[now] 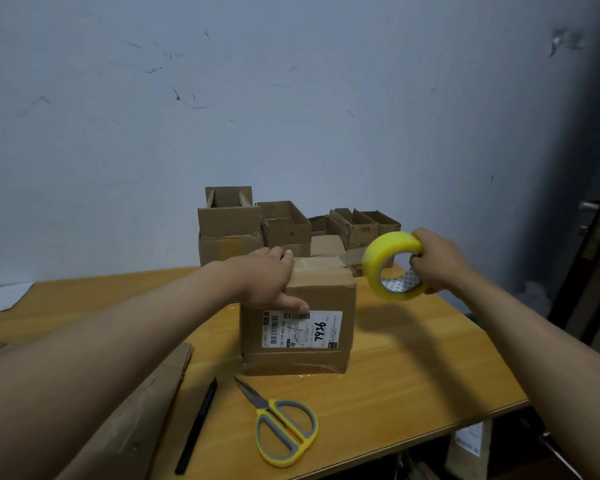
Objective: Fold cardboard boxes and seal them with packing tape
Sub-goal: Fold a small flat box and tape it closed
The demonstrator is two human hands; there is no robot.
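Note:
A closed cardboard box (pixel 312 296) with a white shipping label stands in the middle of the wooden table (pixel 413 375). My left hand (pixel 264 278) lies over its top left edge, fingers flat on the top and thumb down the front face. To the right of the box, my right hand (pixel 437 261) grips a yellow roll of packing tape (pixel 392 265) held in the air. A clear strip of tape (pixel 350 256) stretches from the roll to the box top.
Yellow-and-grey scissors (pixel 286 431) and a black pen (pixel 198 424) lie in front of the box. A flattened cardboard sheet (pixel 142 410) sits at the front left. Several open boxes (pixel 284 223) stand against the wall at the back. The table's right edge is close.

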